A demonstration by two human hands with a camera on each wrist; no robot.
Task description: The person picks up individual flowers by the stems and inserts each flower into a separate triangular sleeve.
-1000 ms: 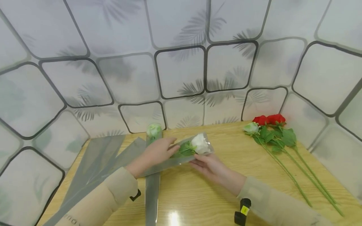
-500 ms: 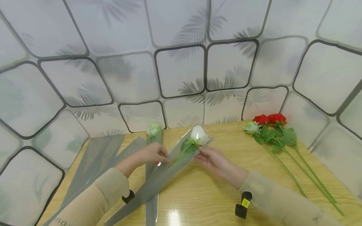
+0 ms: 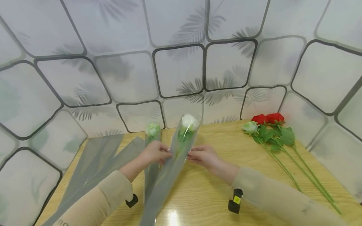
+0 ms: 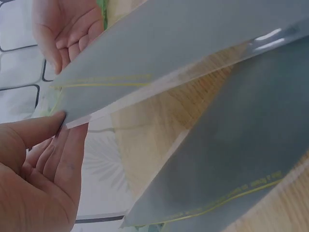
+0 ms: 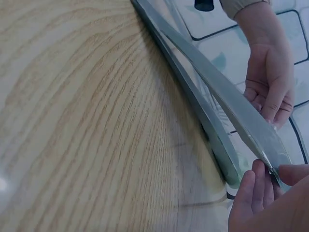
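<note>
A white rose (image 3: 189, 122) stands inside a clear-and-grey flower sleeve (image 3: 165, 180), its head at the wide top end. My left hand (image 3: 155, 152) pinches the sleeve's left edge between thumb and fingers, plain in the left wrist view. On the opposite edge, below the bloom, my right hand (image 3: 204, 157) pinches the sleeve too; in the right wrist view its thumb and fingers meet at the film. The sleeve slants, top away from me, and is raised off the table in the right wrist view. Just left of it lies a second sleeved rose (image 3: 152, 130), pale green-white, partly covered by my left hand.
Flat grey sleeves (image 3: 99, 157) lie spread at the table's left. At the right are two red roses (image 3: 267, 118) and a greenish-white rose (image 3: 250, 126), unwrapped, stems toward me. A patterned wall covering (image 3: 181, 72) borders the wooden table (image 3: 226, 138) at the back.
The sleeved white rose has swung from lying nearly crosswise to pointing away from me, its bloom moving left and back. My left hand went from lying over the sleeve to pinching its edge.
</note>
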